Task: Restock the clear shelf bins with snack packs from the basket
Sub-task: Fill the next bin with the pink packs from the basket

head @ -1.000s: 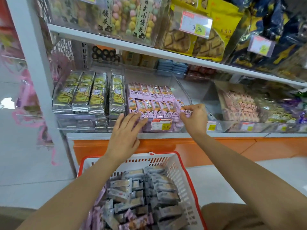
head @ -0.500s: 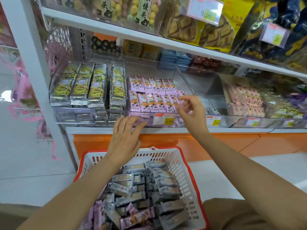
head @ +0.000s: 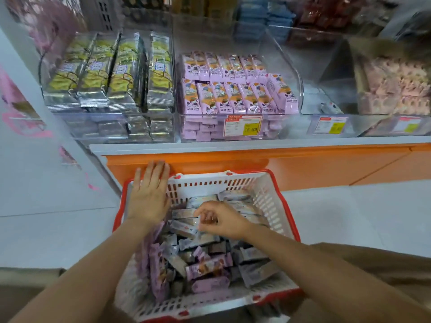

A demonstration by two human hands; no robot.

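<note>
A white basket with a red rim (head: 275, 194) sits below the shelf, heaped with several grey and purple snack packs (head: 207, 266). My left hand (head: 149, 194) lies flat with straight fingers over the basket's far left corner. My right hand (head: 219, 220) is down inside the basket, fingers curled round a grey pack (head: 184, 228) on top of the heap. On the shelf, the middle clear bin (head: 289, 73) holds two rows of purple packs (head: 235, 94). The left clear bin (head: 109, 127) holds yellow-and-silver packs (head: 109, 73).
A nearly bare clear bin (head: 312, 101) stands right of the purple one, then a bin of pink snacks (head: 394, 89). An orange shelf base (head: 303, 164) runs behind the basket. A white upright post (head: 35, 96) stands at left. Pale floor tiles surround the basket.
Both hands came down from the purple bin. My right hand dropped into the basket and closed on a grey pack; my left hand settled on the basket's corner. The view tilted downward.
</note>
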